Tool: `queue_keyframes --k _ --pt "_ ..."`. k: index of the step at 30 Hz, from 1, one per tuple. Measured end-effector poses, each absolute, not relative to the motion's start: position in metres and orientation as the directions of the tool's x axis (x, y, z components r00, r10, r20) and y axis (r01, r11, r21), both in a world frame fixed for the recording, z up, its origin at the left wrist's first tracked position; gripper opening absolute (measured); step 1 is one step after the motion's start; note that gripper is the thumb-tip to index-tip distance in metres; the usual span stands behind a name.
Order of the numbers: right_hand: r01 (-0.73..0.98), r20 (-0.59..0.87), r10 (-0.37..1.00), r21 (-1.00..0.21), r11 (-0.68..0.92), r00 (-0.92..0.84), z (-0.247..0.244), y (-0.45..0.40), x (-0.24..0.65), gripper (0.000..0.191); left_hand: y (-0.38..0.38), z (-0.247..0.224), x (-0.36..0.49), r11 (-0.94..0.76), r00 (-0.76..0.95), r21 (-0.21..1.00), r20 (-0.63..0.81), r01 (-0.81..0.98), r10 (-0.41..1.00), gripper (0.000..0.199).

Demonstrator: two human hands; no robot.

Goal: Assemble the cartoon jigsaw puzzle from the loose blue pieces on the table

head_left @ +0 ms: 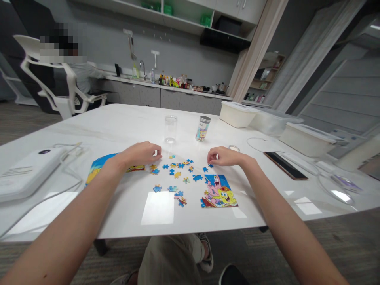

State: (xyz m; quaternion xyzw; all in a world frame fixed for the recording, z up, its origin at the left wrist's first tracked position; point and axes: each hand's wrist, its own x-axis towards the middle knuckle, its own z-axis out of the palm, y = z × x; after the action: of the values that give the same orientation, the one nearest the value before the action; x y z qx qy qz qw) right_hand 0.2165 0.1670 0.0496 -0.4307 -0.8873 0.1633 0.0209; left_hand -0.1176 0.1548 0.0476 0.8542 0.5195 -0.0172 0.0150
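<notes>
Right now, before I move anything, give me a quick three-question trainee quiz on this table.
1. Which is nearer the assembled SpongeBob puzzle section: the left hand or the right hand?
2. True or false: the jar lies on its side.
3. What colour are most of the loose puzzle pieces?

Key: 1. Right hand. 2. False, it stands upright. 3. Blue.

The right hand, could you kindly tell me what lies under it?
A blue puzzle piece shows at the fingertips of the right hand; whatever lies beneath the palm is covered.
</notes>
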Motion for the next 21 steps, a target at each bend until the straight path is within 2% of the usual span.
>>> queue_keyframes --k 5,9,15,21 --pt "0.758 -0.2 0.754 -0.385 0.526 -0.625 0.047 0.172 0.224 0.021 0.156 0.046 -0.118 -0.467 0.467 0.015 -0.051 0.884 0.883 0.038" --pt "0.78 -0.222 0.77 -0.384 0.495 -0.598 0.047 0.172 0.224 0.021 0.156 0.046 -0.118 -0.467 0.468 0.025 -0.051 0.884 0.882 0.037" --pt "0.784 -0.198 0.786 -0.384 0.487 -0.585 0.049 0.166 0.218 0.015 0.155 0.047 -0.117 -0.456 0.457 0.041 -0.048 0.889 0.888 0.036" --pt "0.664 -0.122 0.703 -0.472 0.58 -0.701 0.057 0.16 0.207 0.017 0.157 0.045 -0.119 -0.459 0.46 0.034 -0.053 0.888 0.886 0.036"
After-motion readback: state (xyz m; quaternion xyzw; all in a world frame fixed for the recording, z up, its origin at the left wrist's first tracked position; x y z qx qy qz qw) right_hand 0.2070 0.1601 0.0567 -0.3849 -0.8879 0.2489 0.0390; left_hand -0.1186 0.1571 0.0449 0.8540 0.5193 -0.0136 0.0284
